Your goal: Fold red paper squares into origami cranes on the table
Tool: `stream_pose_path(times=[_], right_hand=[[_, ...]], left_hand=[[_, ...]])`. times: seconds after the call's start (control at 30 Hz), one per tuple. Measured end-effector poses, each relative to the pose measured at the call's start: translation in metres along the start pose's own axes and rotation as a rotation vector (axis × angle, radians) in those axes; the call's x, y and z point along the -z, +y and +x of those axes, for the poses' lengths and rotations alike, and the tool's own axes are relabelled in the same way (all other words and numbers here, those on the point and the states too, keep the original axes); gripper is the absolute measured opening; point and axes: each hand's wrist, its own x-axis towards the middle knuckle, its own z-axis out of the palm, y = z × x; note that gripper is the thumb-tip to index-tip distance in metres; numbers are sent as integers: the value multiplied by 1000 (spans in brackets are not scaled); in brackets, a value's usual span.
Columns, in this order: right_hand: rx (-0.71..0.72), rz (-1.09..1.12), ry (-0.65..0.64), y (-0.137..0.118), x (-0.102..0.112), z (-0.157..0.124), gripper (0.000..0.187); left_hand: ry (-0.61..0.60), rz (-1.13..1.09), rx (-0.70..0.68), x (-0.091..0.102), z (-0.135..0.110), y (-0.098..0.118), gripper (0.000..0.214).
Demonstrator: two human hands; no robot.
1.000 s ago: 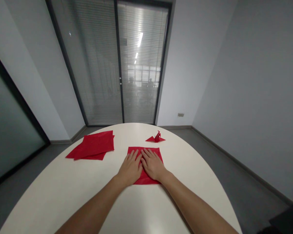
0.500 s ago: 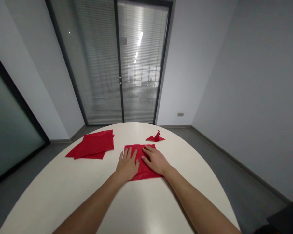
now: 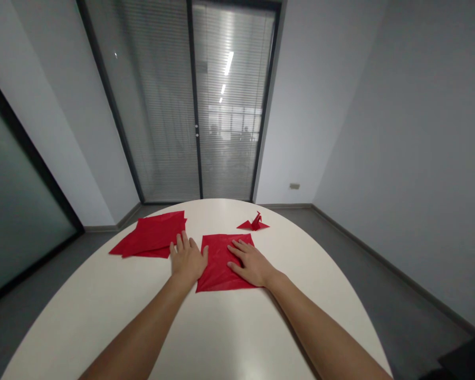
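Observation:
A square sheet of red paper [image 3: 217, 272], slightly wrinkled, lies in front of me on the white round table [image 3: 206, 338]. My right hand [image 3: 250, 263] rests flat on its right part, fingers spread and pointing left, covering some of it. At the sheet's left edge is my left hand [image 3: 187, 257], open with fingers apart and nothing held. Its thumb is by the sheet's edge and its fingertips come close to a pile of red sheets [image 3: 160, 232]; whether they touch the pile I cannot tell.
Beyond the sheet, to the right, stands a folded red paper crane [image 3: 255, 222] with spread wings. The table's curved far edge faces a glass partition with blinds [image 3: 229, 158]. A dark object [image 3: 467, 359], partly cut off, is at the lower right.
My left hand has moved left off the middle of the red sheet to its left edge, uncovering that side. My right hand has stayed almost in place on the sheet.

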Motion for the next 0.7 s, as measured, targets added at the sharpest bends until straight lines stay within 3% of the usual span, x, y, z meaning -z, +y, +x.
stream_pose_path(times=[0.13, 0.27, 0.4, 0.57, 0.7], right_hand=[[7, -3, -3, 0, 0, 0, 69], [3, -13, -10, -1, 2, -1, 70], [-7, -16, -18, -2, 3, -2, 70], [-8, -16, -13, -1, 2, -2, 70], [-2, -15, -8, 1, 0, -1, 69]], left_hand=[[-110, 63, 28, 9, 1, -6, 69], [-218, 103, 26, 31, 1, -10, 60], [-253, 54, -37, 54, 5, -24, 55], [-341, 65, -3, 68, 19, -45, 44], [-449, 48, 80, 76, 21, -43, 43]])
